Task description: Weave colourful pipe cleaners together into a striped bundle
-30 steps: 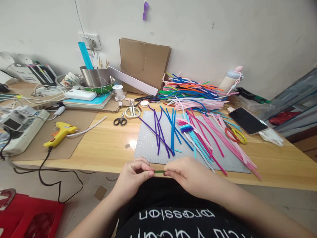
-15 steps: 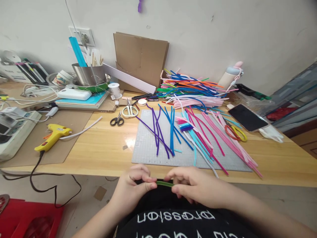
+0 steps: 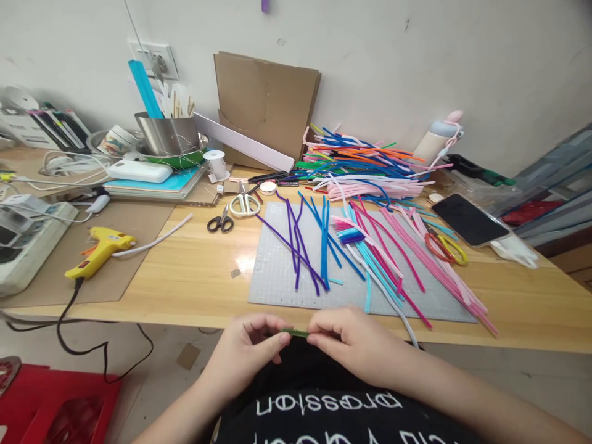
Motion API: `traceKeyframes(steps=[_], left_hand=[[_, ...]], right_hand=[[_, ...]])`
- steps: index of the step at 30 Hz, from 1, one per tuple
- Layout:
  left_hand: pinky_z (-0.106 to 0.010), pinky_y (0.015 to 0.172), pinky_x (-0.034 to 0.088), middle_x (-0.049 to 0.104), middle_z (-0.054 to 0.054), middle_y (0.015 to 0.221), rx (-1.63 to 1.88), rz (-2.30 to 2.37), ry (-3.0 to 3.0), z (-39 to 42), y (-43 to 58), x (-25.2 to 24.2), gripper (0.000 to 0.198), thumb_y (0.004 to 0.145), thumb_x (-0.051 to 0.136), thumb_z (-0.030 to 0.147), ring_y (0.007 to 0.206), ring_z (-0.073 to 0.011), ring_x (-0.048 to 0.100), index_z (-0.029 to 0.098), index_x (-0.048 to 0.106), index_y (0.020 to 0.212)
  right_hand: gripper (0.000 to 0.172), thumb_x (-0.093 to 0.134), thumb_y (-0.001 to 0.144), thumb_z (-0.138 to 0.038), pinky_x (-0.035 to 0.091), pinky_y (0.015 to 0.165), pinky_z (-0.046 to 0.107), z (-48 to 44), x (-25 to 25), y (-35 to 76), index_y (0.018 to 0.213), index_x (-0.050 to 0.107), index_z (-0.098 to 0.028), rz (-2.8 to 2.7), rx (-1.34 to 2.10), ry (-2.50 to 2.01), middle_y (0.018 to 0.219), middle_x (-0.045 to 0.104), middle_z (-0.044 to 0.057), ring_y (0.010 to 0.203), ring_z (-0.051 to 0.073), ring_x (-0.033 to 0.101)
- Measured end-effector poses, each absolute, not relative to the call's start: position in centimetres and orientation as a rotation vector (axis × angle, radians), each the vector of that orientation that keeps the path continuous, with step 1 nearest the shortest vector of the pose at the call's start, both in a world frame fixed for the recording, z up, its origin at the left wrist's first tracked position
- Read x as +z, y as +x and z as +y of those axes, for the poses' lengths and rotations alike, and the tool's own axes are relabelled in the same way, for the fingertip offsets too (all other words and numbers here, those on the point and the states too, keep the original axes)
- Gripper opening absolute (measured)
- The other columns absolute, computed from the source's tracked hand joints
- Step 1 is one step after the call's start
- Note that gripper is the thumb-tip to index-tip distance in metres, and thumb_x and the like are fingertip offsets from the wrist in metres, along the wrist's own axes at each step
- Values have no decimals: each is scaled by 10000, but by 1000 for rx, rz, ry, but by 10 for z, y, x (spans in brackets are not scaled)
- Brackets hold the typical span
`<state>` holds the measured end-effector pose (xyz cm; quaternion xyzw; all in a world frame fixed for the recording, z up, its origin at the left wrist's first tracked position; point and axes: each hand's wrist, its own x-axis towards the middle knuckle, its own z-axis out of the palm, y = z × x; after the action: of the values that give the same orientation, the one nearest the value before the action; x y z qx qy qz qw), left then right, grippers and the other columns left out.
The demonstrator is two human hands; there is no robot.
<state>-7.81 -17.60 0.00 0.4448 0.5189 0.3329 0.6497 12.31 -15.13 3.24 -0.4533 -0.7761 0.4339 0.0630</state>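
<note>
Between my two hands, just in front of the table's front edge, is a short green pipe cleaner [image 3: 296, 332]. Its left end is pinched by the thumb and fingers of my left hand [image 3: 256, 345]. My right hand [image 3: 345, 336] pinches the other end, its fingers curled. Beyond my hands lies a grey cutting mat [image 3: 277, 246], which carries purple pipe cleaners [image 3: 296, 243], blue ones [image 3: 324, 246], and light blue, magenta and pink strips. A small blue and pink bundle [image 3: 350, 235] rests among them.
A yellow glue gun [image 3: 100, 250] lies on cardboard at the left. Black scissors [image 3: 221, 223] and cream scissors [image 3: 245, 203] are behind the mat's left side. Red and yellow scissors [image 3: 444, 248] and a phone [image 3: 469, 219] lie at the right. A pile of pipe cleaners [image 3: 370, 163] is at the back.
My right hand has moved left, closer to my left hand, and its fingers have closed on the green piece. Less of the green piece shows between them. The view has shifted slightly.
</note>
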Motion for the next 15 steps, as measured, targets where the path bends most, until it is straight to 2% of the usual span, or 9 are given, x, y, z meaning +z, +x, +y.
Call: traceKeyframes(steps=[5, 10, 13, 15], left_hand=[[-244, 541, 442, 651, -12, 685, 687, 1246, 1048, -179, -78, -3, 202, 694, 669, 337, 521, -92, 536, 160, 680, 791], [-249, 531, 456, 635, -6, 593, 694, 1183, 1029, -181, -83, -6, 182, 722, 635, 331, 511, -102, 549, 161, 644, 657], [-258, 527, 464, 635, -8, 579, 715, 1195, 1125, -180, -88, -5, 179, 748, 614, 322, 517, -113, 559, 175, 637, 648], [-270, 557, 473, 645, -14, 607, 791, 1264, 1350, -178, -94, -7, 173, 775, 598, 301, 561, -126, 578, 188, 649, 654]], right_hand=[[186, 484, 855, -244, 299, 539, 210, -151, 29, 120, 703, 568, -177, -2375, 1288, -1343, 644, 558, -37, 594, 80, 462], [176, 498, 853, -231, 353, 589, 211, -150, 28, 118, 730, 612, -178, -2334, 1391, -1242, 697, 610, -19, 646, 93, 515], [131, 510, 847, -231, 384, 621, 211, -147, 27, 116, 833, 635, -196, -2242, 1458, -1234, 754, 641, -14, 682, 98, 545], [120, 512, 842, -238, 379, 586, 208, -143, 26, 110, 869, 624, -204, -2210, 1442, -1281, 726, 632, -21, 642, 95, 536]])
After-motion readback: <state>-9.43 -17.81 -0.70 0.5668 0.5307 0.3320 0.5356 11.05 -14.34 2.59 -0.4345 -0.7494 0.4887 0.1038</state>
